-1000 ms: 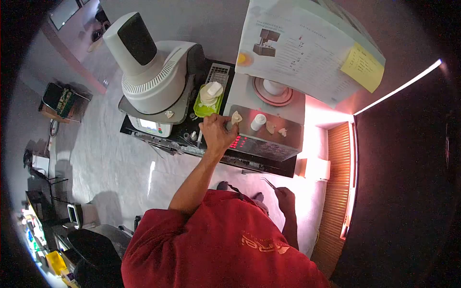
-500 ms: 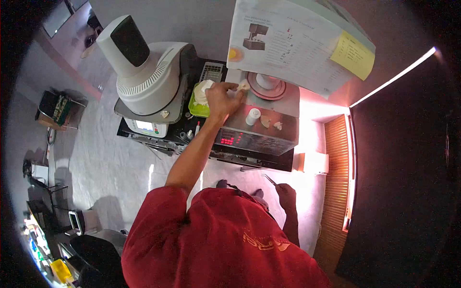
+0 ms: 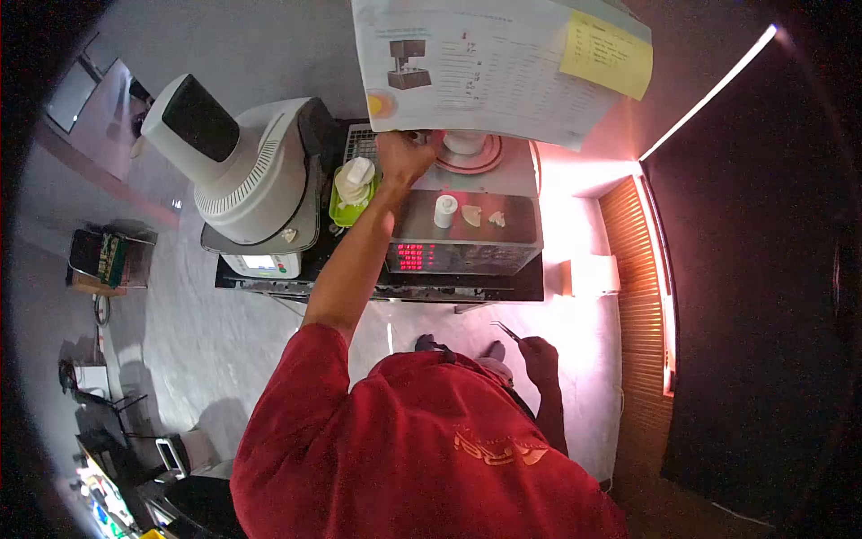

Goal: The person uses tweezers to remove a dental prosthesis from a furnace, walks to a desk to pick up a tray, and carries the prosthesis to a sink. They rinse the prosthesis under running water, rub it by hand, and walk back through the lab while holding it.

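Observation:
My left hand (image 3: 409, 158) reaches to the back of the metal-topped unit (image 3: 409, 216), its fingers curled and partly hidden by the hanging paper; what they grip cannot be made out. Beside it is a round reddish plate (image 3: 480, 163) with a white object on it. My right hand (image 3: 540, 359) is closed on dark tweezers (image 3: 507, 331), low in front of the bench. A white cylinder (image 3: 445, 211) and two cream pieces (image 3: 471, 216) (image 3: 496, 218) are on the unit's top. Left of my left hand, a green tray (image 3: 345, 212) holds whitish items (image 3: 358, 178).
A large white machine (image 3: 260, 184) stands on the left of the bench, with a small piece (image 3: 288, 234) on its base. Printed sheets (image 3: 485, 81) with a yellow note (image 3: 607, 54) hang over the back. A chair (image 3: 193, 508) is at the lower left.
The view has shifted. My left hand has moved back, partly behind the paper, and the cream piece between its fingers is out of sight. My right hand still holds the tweezers.

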`<move>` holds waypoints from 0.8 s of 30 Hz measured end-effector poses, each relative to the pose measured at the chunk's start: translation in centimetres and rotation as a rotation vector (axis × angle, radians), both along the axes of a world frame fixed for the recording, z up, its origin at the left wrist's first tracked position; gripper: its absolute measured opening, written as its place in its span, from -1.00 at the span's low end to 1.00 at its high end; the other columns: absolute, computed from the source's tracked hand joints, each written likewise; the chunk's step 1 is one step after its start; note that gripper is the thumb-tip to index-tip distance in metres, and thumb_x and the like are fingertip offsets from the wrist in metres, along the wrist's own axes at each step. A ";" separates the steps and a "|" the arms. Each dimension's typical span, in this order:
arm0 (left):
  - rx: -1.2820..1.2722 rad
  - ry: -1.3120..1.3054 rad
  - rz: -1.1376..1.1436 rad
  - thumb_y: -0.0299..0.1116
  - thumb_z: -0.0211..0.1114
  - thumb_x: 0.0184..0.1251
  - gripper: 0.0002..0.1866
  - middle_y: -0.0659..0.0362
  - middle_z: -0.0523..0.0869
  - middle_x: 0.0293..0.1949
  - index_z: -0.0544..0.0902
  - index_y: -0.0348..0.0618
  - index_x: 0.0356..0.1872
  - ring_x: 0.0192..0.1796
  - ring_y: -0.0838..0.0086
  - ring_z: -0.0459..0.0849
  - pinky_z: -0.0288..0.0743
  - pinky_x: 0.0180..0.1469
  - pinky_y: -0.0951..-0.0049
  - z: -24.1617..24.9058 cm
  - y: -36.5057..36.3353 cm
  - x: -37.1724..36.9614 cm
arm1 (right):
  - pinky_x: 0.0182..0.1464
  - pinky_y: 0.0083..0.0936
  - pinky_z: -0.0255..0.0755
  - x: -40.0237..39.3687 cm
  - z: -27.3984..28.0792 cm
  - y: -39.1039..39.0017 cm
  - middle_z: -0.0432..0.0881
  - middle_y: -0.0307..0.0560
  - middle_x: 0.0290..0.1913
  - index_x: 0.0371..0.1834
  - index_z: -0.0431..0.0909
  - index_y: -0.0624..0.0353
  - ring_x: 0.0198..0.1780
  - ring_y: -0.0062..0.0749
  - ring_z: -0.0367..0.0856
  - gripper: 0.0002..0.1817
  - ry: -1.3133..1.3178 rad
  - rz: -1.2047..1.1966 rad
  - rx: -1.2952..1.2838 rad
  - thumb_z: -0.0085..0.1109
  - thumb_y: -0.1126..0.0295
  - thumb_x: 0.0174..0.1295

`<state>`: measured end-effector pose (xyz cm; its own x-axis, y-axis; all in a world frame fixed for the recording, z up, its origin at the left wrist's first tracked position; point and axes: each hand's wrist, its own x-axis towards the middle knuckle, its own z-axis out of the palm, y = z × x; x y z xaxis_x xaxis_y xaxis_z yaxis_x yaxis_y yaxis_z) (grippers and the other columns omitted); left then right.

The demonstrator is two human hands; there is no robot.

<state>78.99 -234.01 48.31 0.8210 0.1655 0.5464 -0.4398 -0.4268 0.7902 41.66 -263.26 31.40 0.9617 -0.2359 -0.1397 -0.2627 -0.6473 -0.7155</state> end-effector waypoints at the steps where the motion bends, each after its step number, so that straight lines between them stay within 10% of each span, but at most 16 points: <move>1: 0.042 -0.003 0.003 -0.20 0.56 -0.01 -0.62 0.11 0.81 -0.28 0.75 -0.18 -0.18 -0.27 0.36 0.77 0.64 -0.25 0.36 0.3 -0.1 0.0 | -0.14 -0.39 0.56 -0.1 0.0 0.0 0.77 0.05 -0.30 -0.19 0.74 0.24 -0.25 -0.29 0.74 -0.77 -0.011 0.019 -0.008 0.32 0.29 0.28; 15: 0.017 -0.165 -0.049 -0.22 0.52 -0.01 -0.54 0.05 0.80 -0.10 0.72 -0.19 -0.05 0.01 0.24 0.76 0.60 0.08 0.32 0.0 -2.1 1.4 | -0.16 -0.38 0.56 0.3 0.7 0.5 0.76 0.03 -0.34 -0.19 0.73 0.26 -0.27 -0.30 0.73 -0.74 0.040 -0.046 0.030 0.30 0.25 0.29; 24: 0.055 -0.147 -0.030 -0.26 0.54 0.03 -0.60 0.06 0.81 -0.20 0.73 -0.21 -0.10 -0.21 0.33 0.78 0.65 -0.13 0.31 0.4 -1.3 -0.1 | -0.14 -0.39 0.55 0.4 1.3 0.4 0.77 0.02 -0.30 -0.18 0.74 0.24 -0.23 -0.35 0.73 -0.74 0.044 -0.049 0.064 0.30 0.25 0.28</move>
